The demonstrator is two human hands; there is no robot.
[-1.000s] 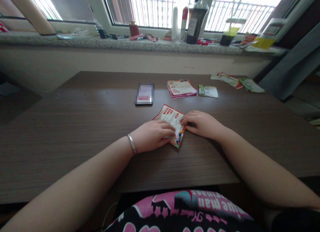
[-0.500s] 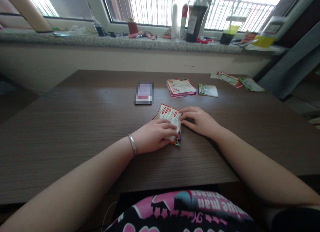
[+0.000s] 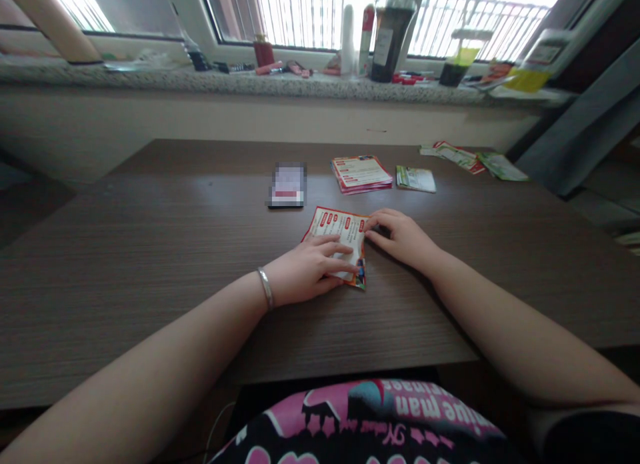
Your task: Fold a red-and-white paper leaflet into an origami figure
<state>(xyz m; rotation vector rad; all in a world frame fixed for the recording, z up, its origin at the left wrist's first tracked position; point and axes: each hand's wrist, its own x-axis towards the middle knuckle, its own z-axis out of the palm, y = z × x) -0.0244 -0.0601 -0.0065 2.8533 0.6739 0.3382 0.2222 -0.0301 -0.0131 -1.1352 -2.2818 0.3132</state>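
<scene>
A printed paper card [image 3: 345, 225] with a red border and red labels lies on the table in front of me. My left hand [image 3: 313, 267] rests flat on it, fingers spread, covering its lower left part. At the card's upper right corner, the fingertips of my right hand [image 3: 400, 234] pinch the edge. The lower right corner of the card shows a coloured picture and lies slightly uneven.
Beyond the card are a phone [image 3: 287, 185] with a blurred screen, a stack of similar cards [image 3: 363, 174] and a smaller green-and-white stack [image 3: 416, 179]. Loose papers [image 3: 463, 159] lie at the far right. Bottles [image 3: 393, 41] stand on the windowsill [image 3: 310, 84].
The card now lies flatter and shows more of its width. Its right edge has shifted slightly right along with my right hand. My left hand has barely moved.
</scene>
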